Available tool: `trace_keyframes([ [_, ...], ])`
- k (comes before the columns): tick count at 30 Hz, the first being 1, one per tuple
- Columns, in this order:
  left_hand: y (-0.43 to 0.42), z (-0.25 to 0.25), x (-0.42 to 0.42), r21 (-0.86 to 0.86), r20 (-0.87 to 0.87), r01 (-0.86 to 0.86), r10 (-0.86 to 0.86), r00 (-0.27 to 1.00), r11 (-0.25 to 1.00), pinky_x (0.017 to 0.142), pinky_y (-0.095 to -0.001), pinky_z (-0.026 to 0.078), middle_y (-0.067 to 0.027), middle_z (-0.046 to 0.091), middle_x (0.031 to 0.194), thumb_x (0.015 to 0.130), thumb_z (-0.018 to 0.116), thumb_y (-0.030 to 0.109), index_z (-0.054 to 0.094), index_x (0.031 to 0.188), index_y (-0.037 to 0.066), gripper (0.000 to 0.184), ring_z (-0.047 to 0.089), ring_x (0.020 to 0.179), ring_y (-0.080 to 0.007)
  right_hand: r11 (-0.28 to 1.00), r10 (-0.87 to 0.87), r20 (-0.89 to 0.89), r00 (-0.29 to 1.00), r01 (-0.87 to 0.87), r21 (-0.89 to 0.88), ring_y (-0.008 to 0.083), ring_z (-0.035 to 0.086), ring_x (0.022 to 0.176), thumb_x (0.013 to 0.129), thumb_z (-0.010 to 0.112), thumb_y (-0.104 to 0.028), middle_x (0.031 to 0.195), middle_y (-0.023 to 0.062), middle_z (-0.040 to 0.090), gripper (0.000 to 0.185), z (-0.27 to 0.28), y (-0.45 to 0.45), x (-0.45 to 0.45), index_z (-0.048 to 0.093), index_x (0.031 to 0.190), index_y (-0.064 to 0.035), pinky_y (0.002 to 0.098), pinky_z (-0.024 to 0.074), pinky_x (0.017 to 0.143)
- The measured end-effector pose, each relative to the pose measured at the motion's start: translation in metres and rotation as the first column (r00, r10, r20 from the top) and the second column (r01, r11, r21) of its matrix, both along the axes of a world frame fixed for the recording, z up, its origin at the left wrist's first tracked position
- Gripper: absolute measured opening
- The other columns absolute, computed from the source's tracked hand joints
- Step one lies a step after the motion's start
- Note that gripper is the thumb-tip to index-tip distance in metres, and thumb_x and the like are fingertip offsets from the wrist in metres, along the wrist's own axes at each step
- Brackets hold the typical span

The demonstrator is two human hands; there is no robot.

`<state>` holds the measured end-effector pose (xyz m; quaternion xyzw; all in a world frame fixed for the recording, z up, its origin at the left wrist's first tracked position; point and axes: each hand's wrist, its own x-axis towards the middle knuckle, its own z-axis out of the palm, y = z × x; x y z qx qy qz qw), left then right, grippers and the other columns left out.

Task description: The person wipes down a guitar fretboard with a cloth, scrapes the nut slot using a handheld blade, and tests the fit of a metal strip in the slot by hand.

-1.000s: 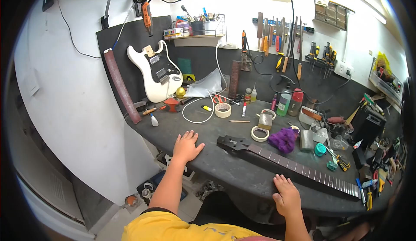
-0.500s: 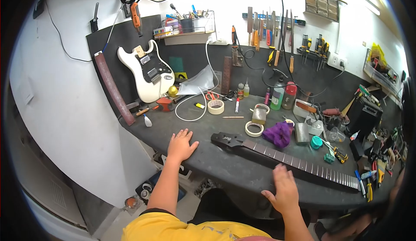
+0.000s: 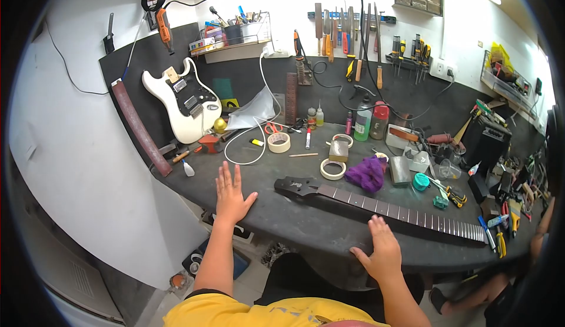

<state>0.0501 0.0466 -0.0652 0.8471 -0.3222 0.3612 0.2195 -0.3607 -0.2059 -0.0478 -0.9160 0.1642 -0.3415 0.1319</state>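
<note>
My left hand [image 3: 232, 196] is open over the left front of the dark workbench [image 3: 253, 209], its fingers spread and pointing away from me. My right hand [image 3: 381, 247] is open too, fingers stretched out, near the bench's front edge. It holds nothing and is nearest to a guitar neck [image 3: 388, 207] with a dark fretboard and a black headstock [image 3: 295, 186]. The neck lies slanted across the bench, headstock toward the left. Whether either palm touches the bench I cannot tell.
Behind the neck are a purple cloth [image 3: 365, 174], masking tape rolls [image 3: 279, 143] and a metal block [image 3: 338, 150]. A white guitar body [image 3: 176, 103] leans at the back left. Pliers [image 3: 501, 243] and pens lie at the right end. Part of another person [image 3: 482, 297] shows at lower right.
My left hand has lifted and spread its fingers more. My right hand's fingers have come into sharper view. The whole scene has shifted left and slightly up; the guitar neck stays put.
</note>
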Motion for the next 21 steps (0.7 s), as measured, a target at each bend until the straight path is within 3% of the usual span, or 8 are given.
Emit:
trace_keyframes([
  [3,-0.001,0.011,0.013,0.388,-0.446,0.127,0.066,0.892,0.913,0.139,-0.0597,0.027,-0.0172,0.045,0.182,0.106,0.069,0.059,0.058,0.169,0.01,0.081,0.039,0.17,-0.036,0.997,-0.032,0.24,0.97,0.048,-0.06,0.0433,0.052,0.16,0.082,0.101,-0.033,0.168,0.0257,0.058,0.095,0.0,0.007,-0.002,0.059,0.159,0.0042,0.0599,0.0404,0.133],
  [4,0.001,0.013,0.013,0.377,-0.443,0.121,0.064,0.894,0.918,0.139,-0.0595,0.027,-0.017,0.046,0.182,0.106,0.069,0.059,0.058,0.169,0.01,0.08,0.039,0.17,-0.0358,0.996,-0.036,0.24,0.97,0.054,-0.068,0.0407,0.048,0.163,0.09,0.093,-0.048,0.172,0.0237,0.056,0.095,-0.003,0.006,-0.003,0.058,0.161,0.0037,0.0598,0.0388,0.134],
  [7,-0.002,0.012,0.011,0.35,-0.437,0.13,0.039,0.898,0.928,0.139,-0.059,0.028,-0.0162,0.048,0.18,0.106,0.069,0.058,0.06,0.167,0.011,0.078,0.041,0.169,-0.0354,0.983,0.08,-0.39,0.917,-0.138,-0.122,0.0388,0.048,0.163,0.097,0.078,-0.066,0.173,0.0219,0.055,0.097,0.008,-0.003,-0.003,0.057,0.162,0.0038,0.0589,0.0376,0.134],
  [8,-0.002,0.01,0.013,0.348,-0.433,0.13,0.036,0.901,0.928,0.139,-0.0589,0.028,-0.0155,0.049,0.18,0.106,0.069,0.057,0.061,0.167,0.011,0.076,0.041,0.169,-0.0352,0.98,0.055,-0.388,0.92,-0.123,-0.155,0.0373,0.049,0.163,0.101,0.064,-0.077,0.173,0.0207,0.055,0.102,0.003,-0.004,0.0,0.057,0.163,0.0035,0.0575,0.0371,0.134],
  [13,-0.003,0.012,0.013,0.357,-0.438,0.117,0.055,0.897,0.927,0.139,-0.0584,0.028,-0.0154,0.05,0.179,0.106,0.071,0.054,0.06,0.168,0.012,0.075,0.041,0.169,-0.0347,0.99,0.105,-0.313,0.944,-0.13,-0.061,0.0392,0.05,0.162,0.101,0.072,-0.067,0.173,0.0222,0.055,0.096,-0.003,-0.011,-0.006,0.055,0.164,0.0037,0.0569,0.0383,0.134],
  [14,-0.002,0.012,0.011,0.304,-0.45,0.135,0.018,0.893,0.943,0.139,-0.0596,0.028,-0.0188,0.046,0.181,0.105,0.073,0.054,0.058,0.169,0.01,0.079,0.04,0.169,-0.0386,0.991,0.122,-0.291,0.949,-0.135,-0.025,0.0394,0.049,0.163,0.1,0.075,-0.064,0.173,0.0229,0.054,0.096,-0.004,-0.011,-0.007,0.054,0.164,0.004,0.0567,0.0386,0.134],
  [18,-0.004,0.001,0.006,0.025,-0.146,0.082,-0.077,0.986,0.996,0.139,-0.0625,0.026,-0.0193,0.032,0.188,0.103,0.077,0.053,0.051,0.174,0.011,0.086,0.03,0.173,-0.0423,0.996,-0.024,-0.081,0.996,0.017,-0.082,0.0435,0.047,0.164,0.093,0.091,-0.045,0.173,0.0298,0.051,0.105,0.002,0.003,0.003,0.043,0.17,0.007,0.0569,0.0395,0.134],
  [21,0.003,0.005,0.021,0.376,-0.421,0.145,0.03,0.906,0.915,0.139,-0.0619,0.027,-0.0196,0.032,0.188,0.103,0.078,0.052,0.046,0.177,0.014,0.089,0.031,0.173,-0.042,0.988,-0.044,0.067,0.997,0.053,-0.147,0.0443,0.048,0.163,0.093,0.091,-0.047,0.173,0.0298,0.05,0.106,-0.004,0.004,0.001,0.044,0.17,0.0075,0.057,0.0395,0.134],
])
